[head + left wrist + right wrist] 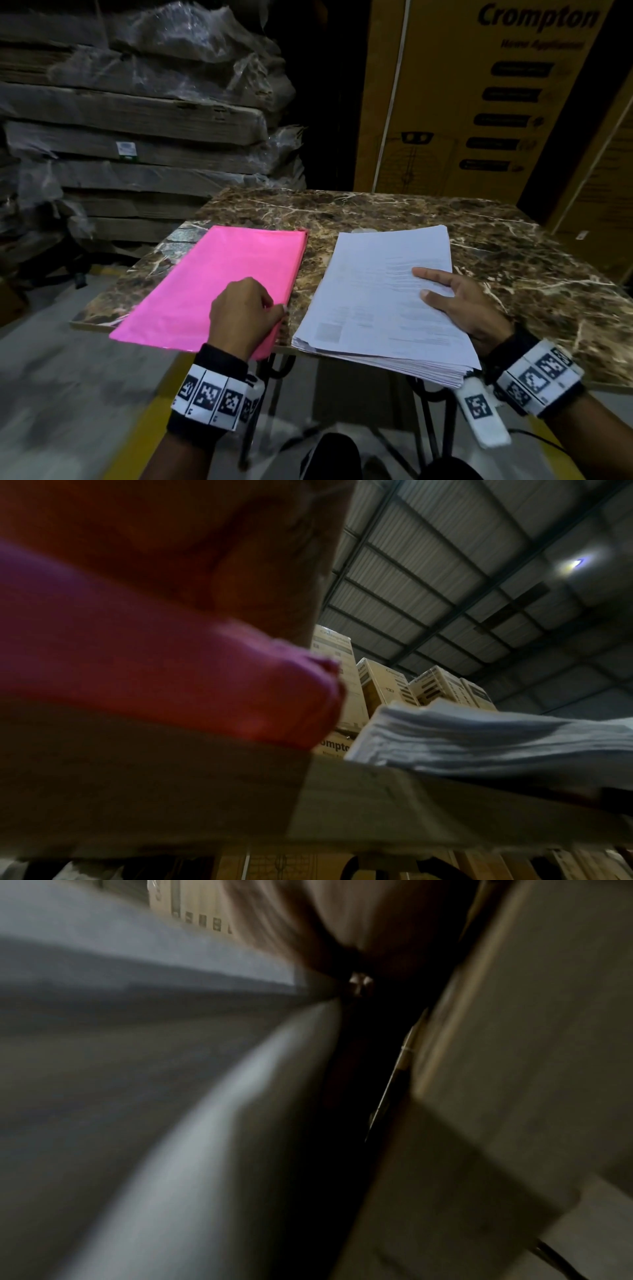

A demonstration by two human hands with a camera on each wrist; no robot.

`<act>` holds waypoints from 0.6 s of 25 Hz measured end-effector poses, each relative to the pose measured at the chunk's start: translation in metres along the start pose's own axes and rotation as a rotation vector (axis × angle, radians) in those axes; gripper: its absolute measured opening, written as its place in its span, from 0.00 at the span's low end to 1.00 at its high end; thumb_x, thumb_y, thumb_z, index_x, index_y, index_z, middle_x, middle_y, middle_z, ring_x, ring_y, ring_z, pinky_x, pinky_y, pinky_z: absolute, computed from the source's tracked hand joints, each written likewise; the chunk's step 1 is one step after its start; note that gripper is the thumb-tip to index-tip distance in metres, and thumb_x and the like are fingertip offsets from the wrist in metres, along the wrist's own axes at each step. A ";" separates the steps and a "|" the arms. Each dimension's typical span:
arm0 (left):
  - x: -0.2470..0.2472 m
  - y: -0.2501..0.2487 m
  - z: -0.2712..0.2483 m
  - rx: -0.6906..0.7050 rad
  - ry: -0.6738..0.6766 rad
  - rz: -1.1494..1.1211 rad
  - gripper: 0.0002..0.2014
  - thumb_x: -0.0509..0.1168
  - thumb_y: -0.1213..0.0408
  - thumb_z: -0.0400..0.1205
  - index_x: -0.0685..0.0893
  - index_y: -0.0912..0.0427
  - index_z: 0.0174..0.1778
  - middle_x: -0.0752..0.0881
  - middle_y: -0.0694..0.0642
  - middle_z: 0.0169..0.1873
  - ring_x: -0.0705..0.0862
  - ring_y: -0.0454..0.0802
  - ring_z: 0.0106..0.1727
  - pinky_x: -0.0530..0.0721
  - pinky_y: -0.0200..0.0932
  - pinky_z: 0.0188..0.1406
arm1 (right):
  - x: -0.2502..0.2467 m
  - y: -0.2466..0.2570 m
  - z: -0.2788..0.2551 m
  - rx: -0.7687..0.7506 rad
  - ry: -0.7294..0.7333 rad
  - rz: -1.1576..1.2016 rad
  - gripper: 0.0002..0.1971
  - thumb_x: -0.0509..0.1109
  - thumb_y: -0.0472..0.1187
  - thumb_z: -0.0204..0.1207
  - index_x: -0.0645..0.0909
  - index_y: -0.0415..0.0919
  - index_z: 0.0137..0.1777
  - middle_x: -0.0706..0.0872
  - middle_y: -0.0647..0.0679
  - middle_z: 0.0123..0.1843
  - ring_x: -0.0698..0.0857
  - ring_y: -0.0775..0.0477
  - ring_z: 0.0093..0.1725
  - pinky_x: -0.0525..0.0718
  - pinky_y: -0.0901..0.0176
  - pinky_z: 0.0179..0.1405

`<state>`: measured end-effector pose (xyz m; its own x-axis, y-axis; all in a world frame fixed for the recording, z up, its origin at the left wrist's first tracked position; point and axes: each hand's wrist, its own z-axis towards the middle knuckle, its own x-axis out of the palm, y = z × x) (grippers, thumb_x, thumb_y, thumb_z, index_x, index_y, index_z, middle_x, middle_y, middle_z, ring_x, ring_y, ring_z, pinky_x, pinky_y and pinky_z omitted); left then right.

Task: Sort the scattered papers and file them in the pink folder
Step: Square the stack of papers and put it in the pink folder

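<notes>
- Pink folder (219, 281) closed on table (513, 246); left hand (245, 313) pinches its right edge, lift cover fully.
- Right hand (469, 305) grips squared paper stack (373, 291), thumb on top; keep it aligned, slide in.

Print on the papers (376, 294) is too blurred to read; the left hand (245, 313) hides its own fingers.

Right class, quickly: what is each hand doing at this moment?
Left hand: fingers curled, pinching the near right edge of the pink folder.
Right hand: gripping the paper stack, thumb on top.
</notes>
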<state>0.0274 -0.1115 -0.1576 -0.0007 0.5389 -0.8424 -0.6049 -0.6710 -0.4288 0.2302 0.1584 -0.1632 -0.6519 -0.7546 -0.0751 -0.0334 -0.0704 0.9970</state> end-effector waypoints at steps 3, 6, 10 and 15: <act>-0.002 -0.004 -0.004 -0.014 0.018 0.059 0.17 0.76 0.56 0.74 0.86 0.61 0.23 0.81 0.53 0.19 0.81 0.52 0.25 0.71 0.41 0.26 | -0.004 -0.003 -0.005 -0.020 0.017 0.033 0.18 0.69 0.28 0.80 0.84 0.42 0.67 0.86 0.48 0.65 0.88 0.43 0.61 0.88 0.48 0.59; -0.005 -0.008 -0.008 -0.006 0.020 0.059 0.23 0.71 0.63 0.75 0.70 0.61 0.17 0.65 0.50 0.13 0.66 0.49 0.17 0.61 0.41 0.19 | -0.005 -0.005 -0.007 -0.025 0.026 0.079 0.18 0.69 0.28 0.80 0.84 0.42 0.67 0.87 0.48 0.66 0.89 0.42 0.61 0.88 0.45 0.60; -0.005 -0.004 -0.010 0.013 0.045 0.023 0.18 0.68 0.67 0.73 0.73 0.63 0.18 0.68 0.54 0.15 0.69 0.53 0.19 0.63 0.43 0.19 | -0.008 -0.005 -0.006 -0.027 0.046 0.117 0.19 0.70 0.29 0.79 0.82 0.40 0.70 0.86 0.47 0.66 0.91 0.47 0.56 0.91 0.54 0.50; -0.003 0.001 -0.013 0.033 0.025 -0.137 0.12 0.68 0.66 0.76 0.83 0.65 0.26 0.84 0.59 0.22 0.82 0.57 0.29 0.75 0.50 0.28 | -0.016 0.000 -0.009 -0.023 0.158 0.157 0.34 0.85 0.42 0.61 0.82 0.41 0.70 0.90 0.49 0.62 0.92 0.47 0.52 0.90 0.58 0.40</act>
<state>0.0377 -0.1202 -0.1600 0.1036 0.6112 -0.7847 -0.6240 -0.5745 -0.5298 0.2469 0.1647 -0.1625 -0.5209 -0.8502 0.0767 0.0779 0.0422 0.9961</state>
